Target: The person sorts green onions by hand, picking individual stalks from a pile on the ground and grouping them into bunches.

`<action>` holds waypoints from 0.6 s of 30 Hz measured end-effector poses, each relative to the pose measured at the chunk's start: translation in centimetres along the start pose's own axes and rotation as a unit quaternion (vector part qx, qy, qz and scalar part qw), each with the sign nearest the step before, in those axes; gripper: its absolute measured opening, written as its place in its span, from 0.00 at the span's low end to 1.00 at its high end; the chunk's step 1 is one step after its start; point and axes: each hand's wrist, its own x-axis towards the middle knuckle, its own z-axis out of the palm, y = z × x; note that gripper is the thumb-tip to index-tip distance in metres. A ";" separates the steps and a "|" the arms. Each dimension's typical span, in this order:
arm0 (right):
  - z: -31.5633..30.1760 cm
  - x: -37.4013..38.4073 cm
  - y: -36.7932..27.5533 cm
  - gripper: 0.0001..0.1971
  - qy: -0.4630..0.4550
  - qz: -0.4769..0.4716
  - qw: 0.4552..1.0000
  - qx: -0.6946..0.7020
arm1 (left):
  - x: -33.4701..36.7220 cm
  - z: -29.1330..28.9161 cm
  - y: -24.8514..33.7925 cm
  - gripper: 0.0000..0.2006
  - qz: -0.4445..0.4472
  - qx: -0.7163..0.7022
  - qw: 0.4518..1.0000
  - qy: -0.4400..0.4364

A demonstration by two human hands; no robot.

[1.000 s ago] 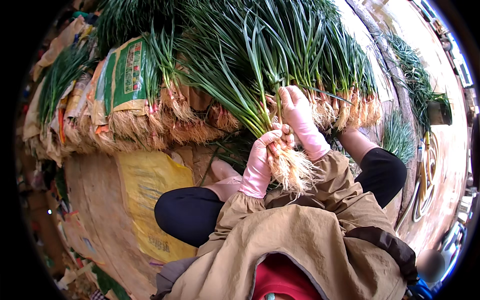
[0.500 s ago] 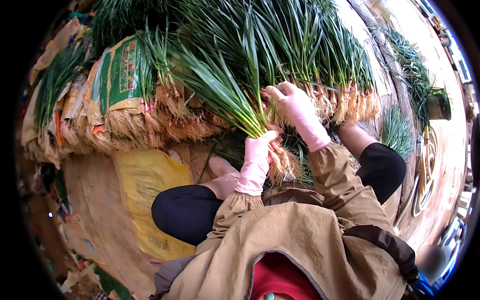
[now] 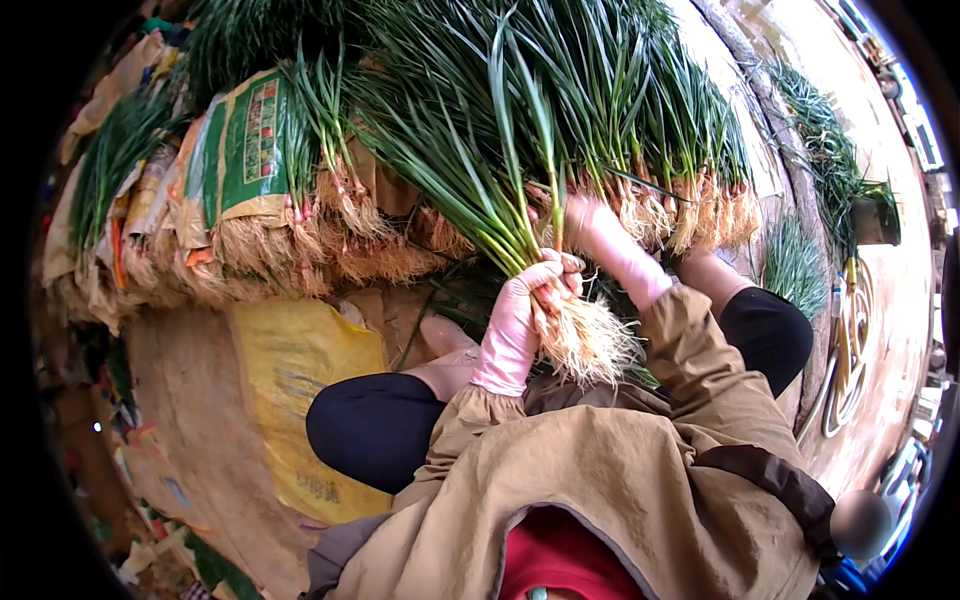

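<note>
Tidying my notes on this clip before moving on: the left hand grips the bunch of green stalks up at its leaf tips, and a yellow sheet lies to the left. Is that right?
The grip is wrong: the head view shows the left hand holding the bunch of green stalks low down, just above its pale roots. The yellow sheet does lie to the left.

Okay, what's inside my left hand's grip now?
Your left hand holds a bunch of leafy plants: green stems come out one side, pale roots the other. The stretch inside your grip is covered.
</note>
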 end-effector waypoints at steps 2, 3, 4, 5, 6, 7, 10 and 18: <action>-1.6 -2.3 -3.3 0.07 -0.111 0.092 0.989 0.022 | -0.5 0.0 0.9 0.05 0.001 -0.032 0.999 0.035; -2.6 -3.1 -4.3 0.09 -0.163 0.140 0.976 0.028 | -0.6 0.0 0.9 0.04 0.006 -0.017 0.999 0.034; -4.0 -3.6 -5.1 0.11 -0.213 0.188 0.958 0.033 | -0.7 0.1 0.9 0.04 0.009 -0.001 0.999 0.034; -5.5 -3.3 -6.4 0.13 -0.267 0.237 0.933 0.045 | -0.6 -0.2 1.4 0.04 0.021 0.039 0.999 -0.017; -6.2 -0.9 -6.4 0.17 -0.134 0.295 0.938 0.124 | -0.7 -0.4 1.5 0.03 0.016 0.020 1.000 -0.013; -8.8 2.2 -8.3 0.22 -0.039 0.331 0.917 0.219 | -1.1 -0.2 1.8 0.03 0.015 -0.013 1.000 -0.010; -10.2 6.0 -7.0 0.23 -0.108 0.330 0.749 0.564 | -0.7 1.2 1.8 0.03 0.014 -0.047 0.999 -0.009; -19.0 6.3 -19.9 0.11 0.068 0.200 0.916 0.341 | -0.7 0.5 1.1 0.04 -0.027 -0.005 0.998 0.059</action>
